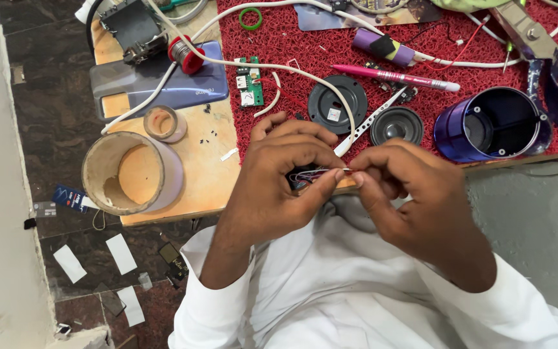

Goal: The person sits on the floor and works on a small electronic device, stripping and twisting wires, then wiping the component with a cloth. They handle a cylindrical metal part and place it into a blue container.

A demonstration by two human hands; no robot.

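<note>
At the frame's centre, the left hand (279, 174) and right hand (402, 187) both pinch thin wires (314, 173) between fingertips. Just above, on the red mat (279, 39), lie a speaker (396, 125) and a blue tube (492, 123).

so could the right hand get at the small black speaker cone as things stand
Probably yes: the right hand sits just below the speaker with nothing between, but its fingertips pinch thin wires that the left hand also grips.

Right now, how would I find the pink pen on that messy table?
Look at the red bristly mat covering the table's far side. Near its middle, just beyond the round black speaker, lies the pink pen. It is the only long, thin, bright pink stick, with a white tip.
</note>
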